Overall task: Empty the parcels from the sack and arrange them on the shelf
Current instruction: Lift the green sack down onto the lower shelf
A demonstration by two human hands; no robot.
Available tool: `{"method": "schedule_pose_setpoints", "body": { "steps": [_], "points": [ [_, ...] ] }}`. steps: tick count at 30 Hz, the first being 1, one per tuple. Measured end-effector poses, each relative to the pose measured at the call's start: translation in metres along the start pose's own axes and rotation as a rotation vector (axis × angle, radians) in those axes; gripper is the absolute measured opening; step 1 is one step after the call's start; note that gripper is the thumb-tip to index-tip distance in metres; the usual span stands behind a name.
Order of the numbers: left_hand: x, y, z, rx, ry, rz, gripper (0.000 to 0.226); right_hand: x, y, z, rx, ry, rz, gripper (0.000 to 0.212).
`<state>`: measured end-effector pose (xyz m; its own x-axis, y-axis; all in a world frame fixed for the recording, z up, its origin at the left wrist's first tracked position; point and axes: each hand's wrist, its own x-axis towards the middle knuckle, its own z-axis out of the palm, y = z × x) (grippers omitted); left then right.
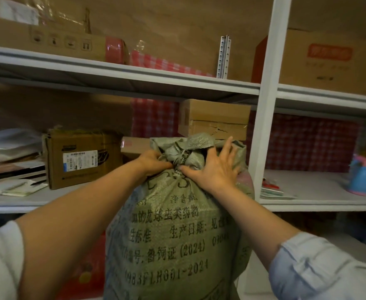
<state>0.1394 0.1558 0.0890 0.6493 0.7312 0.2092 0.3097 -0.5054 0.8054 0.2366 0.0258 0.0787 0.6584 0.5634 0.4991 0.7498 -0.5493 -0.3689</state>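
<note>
A tall green woven sack [173, 230] with black printed characters stands upright in front of a white metal shelf [266, 105]. Its neck is bunched and tied with a string knot [176, 163] at the top. My left hand [151, 162] grips the gathered fabric just left of the knot, fingers curled. My right hand [214, 167] lies on the right side of the neck with fingers spread, its thumb pinching at the knot. The sack's contents are hidden.
On the middle shelf board stand a worn cardboard box [80, 156] with a label, a smaller flat box [134, 147], and a taped carton [214, 118] behind the sack. Papers lie at left. A blue spray bottle [359, 176] stands at right. Large cartons fill the upper shelf.
</note>
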Motion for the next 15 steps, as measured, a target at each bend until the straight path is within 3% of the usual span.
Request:
{"method": "schedule_pose_setpoints", "body": {
  "steps": [3, 4, 8, 9, 11, 13, 15],
  "points": [
    [0.001, 0.009, 0.001, 0.05, 0.156, 0.219, 0.02, 0.016, -0.004, -0.002, 0.217, -0.208, 0.057, 0.11],
    [0.001, 0.011, -0.001, -0.002, 0.192, 0.251, 0.019, 0.022, -0.007, -0.004, 0.304, -0.259, 0.016, 0.104],
    [-0.008, 0.024, -0.011, -0.264, 0.24, 0.263, 0.021, 0.036, -0.02, -0.016, 0.571, -0.377, -0.228, 0.041],
    [-0.009, 0.026, -0.016, -0.326, 0.217, 0.226, 0.025, 0.035, -0.022, -0.016, 0.655, -0.377, -0.257, 0.031],
    [-0.014, 0.029, -0.03, -0.461, 0.052, 0.112, 0.028, 0.03, -0.026, -0.013, 0.798, -0.392, -0.279, 0.032],
    [-0.02, 0.028, -0.042, -0.425, -0.182, 0.039, 0.019, 0.026, -0.027, -0.006, 0.852, -0.394, -0.266, 0.03],
    [-0.02, 0.023, -0.042, -0.342, -0.305, -0.008, 0.027, 0.022, -0.031, -0.001, 0.74, -0.317, -0.311, 0.017]
  ]
}}
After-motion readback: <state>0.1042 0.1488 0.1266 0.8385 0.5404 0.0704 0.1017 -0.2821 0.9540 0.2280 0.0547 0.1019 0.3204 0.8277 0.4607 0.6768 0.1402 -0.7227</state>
